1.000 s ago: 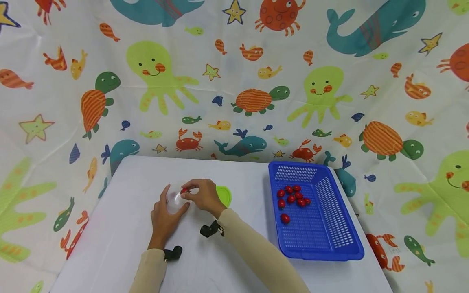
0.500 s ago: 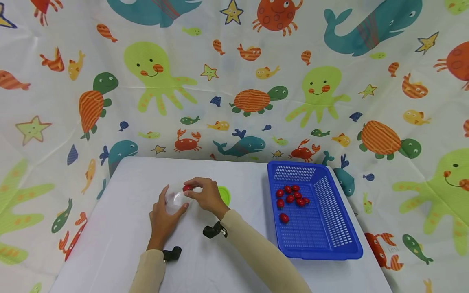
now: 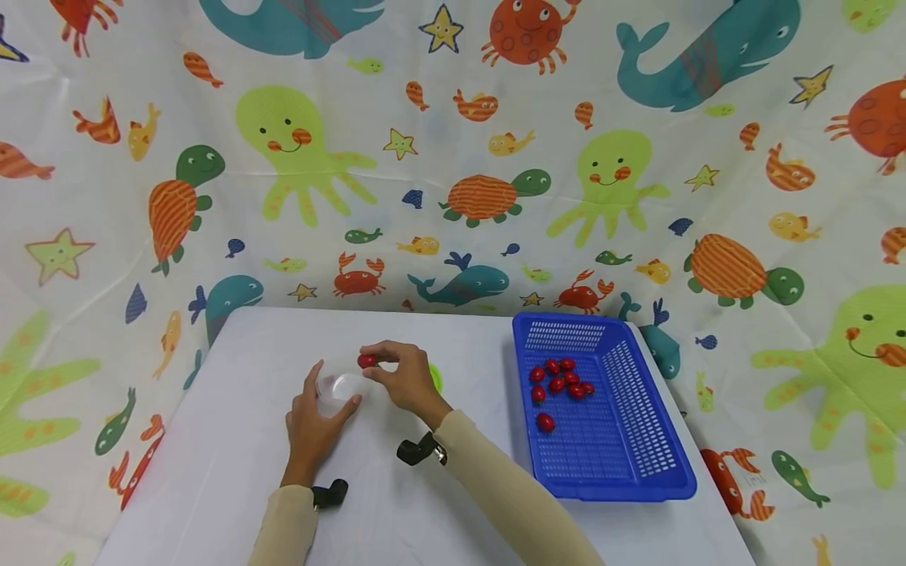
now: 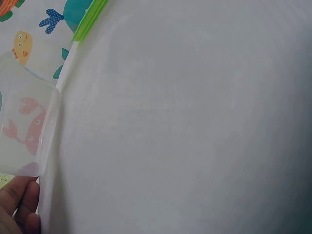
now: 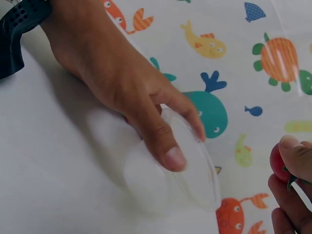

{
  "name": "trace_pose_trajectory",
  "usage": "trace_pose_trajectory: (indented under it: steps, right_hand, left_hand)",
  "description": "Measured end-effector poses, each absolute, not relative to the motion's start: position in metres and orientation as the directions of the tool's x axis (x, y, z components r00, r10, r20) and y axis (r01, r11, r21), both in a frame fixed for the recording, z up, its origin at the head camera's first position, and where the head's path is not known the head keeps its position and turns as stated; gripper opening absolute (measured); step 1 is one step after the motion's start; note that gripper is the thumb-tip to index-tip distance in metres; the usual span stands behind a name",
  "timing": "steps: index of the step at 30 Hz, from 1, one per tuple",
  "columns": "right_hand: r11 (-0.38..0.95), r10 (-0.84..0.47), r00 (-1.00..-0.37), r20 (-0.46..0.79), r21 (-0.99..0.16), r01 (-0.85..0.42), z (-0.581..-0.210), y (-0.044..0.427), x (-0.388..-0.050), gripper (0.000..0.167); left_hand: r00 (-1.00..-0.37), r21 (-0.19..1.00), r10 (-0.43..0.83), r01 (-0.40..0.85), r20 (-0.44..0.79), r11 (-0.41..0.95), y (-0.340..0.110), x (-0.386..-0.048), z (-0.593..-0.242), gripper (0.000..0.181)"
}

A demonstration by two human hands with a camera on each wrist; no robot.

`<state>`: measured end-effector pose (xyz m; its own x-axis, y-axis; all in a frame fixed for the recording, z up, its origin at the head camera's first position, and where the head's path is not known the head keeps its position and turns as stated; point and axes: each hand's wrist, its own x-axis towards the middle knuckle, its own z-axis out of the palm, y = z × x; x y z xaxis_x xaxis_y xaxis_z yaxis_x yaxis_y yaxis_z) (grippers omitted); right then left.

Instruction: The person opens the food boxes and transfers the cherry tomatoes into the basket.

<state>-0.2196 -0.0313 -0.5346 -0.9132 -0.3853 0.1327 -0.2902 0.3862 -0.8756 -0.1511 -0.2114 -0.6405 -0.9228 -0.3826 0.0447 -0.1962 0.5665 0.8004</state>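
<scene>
My left hand (image 3: 309, 428) grips a clear plastic tub (image 3: 333, 391) on the white table, thumb on one side and fingers on the other. In the right wrist view the tub (image 5: 190, 165) has its round mouth upward and tilted in the picture. Just right of the tub's rim, my right hand (image 3: 406, 383) pinches a red cherry tomato (image 3: 366, 361) between thumb and fingers. A green stem (image 5: 291, 181) shows on the tomato. Behind the right hand lies a bright green lid (image 3: 436, 379), mostly hidden by that hand.
On the right of the white table (image 3: 453, 503) stands a blue plastic basket (image 3: 616, 464). Several cherry tomatoes (image 3: 556, 384) lie in its left part. A sea-animal printed cloth (image 3: 453, 244) hangs behind and beside the table.
My right hand has drawn slightly right and away from the tub, the cherry tomato still pinched. The left hand keeps its grip on the tub. The head view has shifted a little.
</scene>
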Motion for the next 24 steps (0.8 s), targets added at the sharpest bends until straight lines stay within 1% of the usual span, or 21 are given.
trace_pose_trajectory:
  steps: [5, 15, 24]
  right_hand:
    - [0.365, -0.349, -0.924, 0.158, -0.885, -0.289, -0.527, -0.027, -0.216, 0.038]
    - [0.264, -0.3, -0.929, 0.218, -0.917, -0.3, -0.512, -0.012, -0.212, 0.036]
    - [0.195, -0.269, -0.921, 0.281, -0.921, -0.338, -0.495, 0.002, -0.208, 0.038]
  left_hand:
    - [-0.922, 0.805, -0.385, -0.197, 0.042, 0.56, -0.212, -0.15, -0.641, 0.104]
    - [-0.925, 0.81, -0.38, -0.207, 0.022, 0.548, -0.212, -0.148, -0.639, 0.105]
    - [-0.925, 0.803, -0.379, -0.218, 0.01, 0.555, -0.212, -0.149, -0.639, 0.105]
